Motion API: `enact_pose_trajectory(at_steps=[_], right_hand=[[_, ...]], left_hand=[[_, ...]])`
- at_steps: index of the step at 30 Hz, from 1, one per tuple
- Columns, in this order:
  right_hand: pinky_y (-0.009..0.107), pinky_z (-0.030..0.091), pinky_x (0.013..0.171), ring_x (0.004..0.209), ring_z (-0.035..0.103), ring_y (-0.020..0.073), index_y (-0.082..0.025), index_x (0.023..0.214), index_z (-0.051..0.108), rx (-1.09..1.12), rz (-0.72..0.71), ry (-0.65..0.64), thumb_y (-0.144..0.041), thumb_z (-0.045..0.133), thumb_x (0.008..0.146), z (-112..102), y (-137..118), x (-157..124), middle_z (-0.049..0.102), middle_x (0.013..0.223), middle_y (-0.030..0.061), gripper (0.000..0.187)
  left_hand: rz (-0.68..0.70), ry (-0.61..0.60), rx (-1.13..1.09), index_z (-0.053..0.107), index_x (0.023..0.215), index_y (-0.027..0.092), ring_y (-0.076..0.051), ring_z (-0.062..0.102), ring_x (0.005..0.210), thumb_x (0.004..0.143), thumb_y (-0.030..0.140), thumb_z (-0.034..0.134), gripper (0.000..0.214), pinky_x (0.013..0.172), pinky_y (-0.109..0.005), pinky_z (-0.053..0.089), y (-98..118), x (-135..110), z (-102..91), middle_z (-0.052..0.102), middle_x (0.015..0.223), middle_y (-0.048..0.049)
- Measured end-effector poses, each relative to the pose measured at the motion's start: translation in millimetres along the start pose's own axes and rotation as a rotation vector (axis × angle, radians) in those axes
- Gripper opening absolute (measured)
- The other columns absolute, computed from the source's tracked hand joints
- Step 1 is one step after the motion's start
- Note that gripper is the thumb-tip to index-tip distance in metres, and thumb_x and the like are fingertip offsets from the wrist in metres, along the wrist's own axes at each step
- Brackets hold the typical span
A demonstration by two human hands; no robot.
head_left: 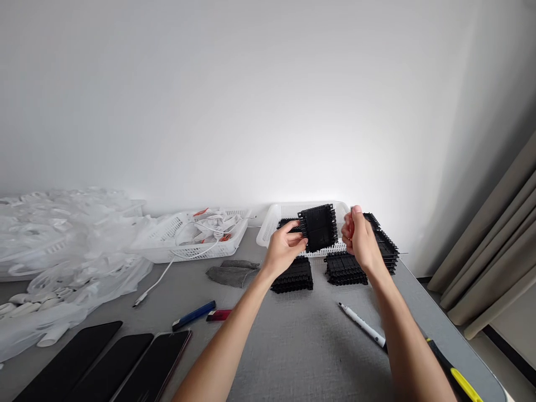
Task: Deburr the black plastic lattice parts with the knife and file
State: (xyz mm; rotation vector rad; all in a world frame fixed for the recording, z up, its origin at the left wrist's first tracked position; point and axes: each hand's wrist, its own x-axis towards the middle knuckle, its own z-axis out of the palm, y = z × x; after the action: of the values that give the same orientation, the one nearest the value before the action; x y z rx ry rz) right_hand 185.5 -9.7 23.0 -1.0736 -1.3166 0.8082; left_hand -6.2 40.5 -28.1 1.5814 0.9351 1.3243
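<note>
A black square plastic part (319,226) with notched edges is held up above the grey table (293,346). My left hand (286,249) pinches its left edge and my right hand (359,239) grips its right edge. Below them lie stacks of similar black parts: one (293,276) under the left hand, one (345,268) under the right, and a taller pile (384,241) at the far right. A white basket (272,223) stands just behind the held part.
A second white basket (184,248) with white cables sits to the left, beside clear plastic bags (62,245). A grey cloth (232,272), blue pen (193,315), red lighter (218,315), white marker (362,325), three dark phones (121,363) and a yellow-and-black tool (458,379) lie on the table. Curtain (494,262) at right.
</note>
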Motion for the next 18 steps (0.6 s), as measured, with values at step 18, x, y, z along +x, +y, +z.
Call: enact_pose_trajectory(at_steps=[18], right_hand=[[0.023,0.007,0.043,0.046,0.016,0.0073,-0.022,0.061,0.035,0.354,0.378,-0.347,-0.047,0.042,0.076,33.9,19.6,5.9,0.026,0.053,-0.0069,0.030]], left_hand=[[0.199,-0.046,0.183,0.062,0.123,0.015,-0.021,0.074,0.082,0.082,0.024,0.064,0.042,0.087,-0.037,0.060,5.0,-7.9,5.6,0.076,0.083,-0.0057]])
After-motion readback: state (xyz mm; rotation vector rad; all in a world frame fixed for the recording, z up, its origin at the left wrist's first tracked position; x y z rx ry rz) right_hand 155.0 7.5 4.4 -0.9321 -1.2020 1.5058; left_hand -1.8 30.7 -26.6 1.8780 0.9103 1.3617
